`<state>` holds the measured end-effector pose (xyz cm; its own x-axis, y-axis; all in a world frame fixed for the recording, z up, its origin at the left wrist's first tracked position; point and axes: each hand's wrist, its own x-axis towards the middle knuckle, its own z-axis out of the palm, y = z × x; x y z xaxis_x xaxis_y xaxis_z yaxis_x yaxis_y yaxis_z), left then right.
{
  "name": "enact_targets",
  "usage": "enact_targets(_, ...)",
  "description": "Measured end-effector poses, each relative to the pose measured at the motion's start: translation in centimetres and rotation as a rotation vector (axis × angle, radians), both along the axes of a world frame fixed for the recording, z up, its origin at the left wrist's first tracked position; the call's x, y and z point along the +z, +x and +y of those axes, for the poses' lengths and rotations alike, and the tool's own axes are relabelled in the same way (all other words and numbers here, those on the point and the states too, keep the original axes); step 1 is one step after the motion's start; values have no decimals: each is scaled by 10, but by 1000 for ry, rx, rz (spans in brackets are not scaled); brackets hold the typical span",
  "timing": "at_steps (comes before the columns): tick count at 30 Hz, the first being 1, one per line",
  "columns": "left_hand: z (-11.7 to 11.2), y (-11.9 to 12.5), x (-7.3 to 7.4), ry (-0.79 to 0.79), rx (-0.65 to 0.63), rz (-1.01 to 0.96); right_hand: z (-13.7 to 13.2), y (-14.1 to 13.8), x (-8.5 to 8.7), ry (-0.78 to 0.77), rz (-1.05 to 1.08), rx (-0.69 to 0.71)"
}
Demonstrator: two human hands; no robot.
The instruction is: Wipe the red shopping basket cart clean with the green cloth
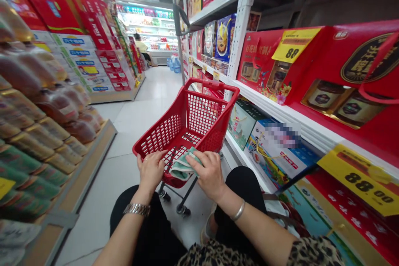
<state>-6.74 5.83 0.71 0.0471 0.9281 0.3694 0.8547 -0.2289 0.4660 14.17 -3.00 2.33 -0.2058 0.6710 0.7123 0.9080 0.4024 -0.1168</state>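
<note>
Fingers of the right hand (210,174) are bent over a folded green-and-white cloth (182,168) and have hold of it; the left hand (151,169) rests on the rim, loosely curled, and whether it truly grips I cannot tell.

In the head view, taking the red shopping cart (215,128) as the clock's centre, the cloth lies at six o'clock against the near rim, the right hand at five, the left at eight. The basket holds no goods that show.

As a judgement, the work is under way rather than finished: the cloth is at the near end, while nothing touches the far end at twelve. How much is done, the basket's surface does not tell.

The right palm, the cloth's underside and the left fingertips are hidden. Toward four o'clock, a pale-and-brown item (285,216) beside the knee is hard to make out; the distant person (141,46) at eleven is partly pixelated.
</note>
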Motion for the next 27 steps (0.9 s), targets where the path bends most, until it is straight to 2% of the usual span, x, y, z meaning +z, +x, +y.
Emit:
enact_targets(3, -1, 3, -1, 19, 1, -23, 16, 4, 7, 38, -86, 46)
enact_targets(8, -1, 5, -4, 11, -3, -48, 30, 13, 8, -76, -175, 37)
enact_targets(12, -1, 5, -3, -20, -34, -53, 36, 29, 14, -176, -203, -63)
enact_targets(19, -2, 5, -4, 1, -49, -94, 65, 78, 36, -341, -194, -263)
enact_targets(23, -3, 11, -6, 24, -51, -124, 76, 96, 45, -360, -188, -304)
enact_targets(27, -6, 16, -7, 65, -57, -166, 79, 98, 46, -353, -140, -365)
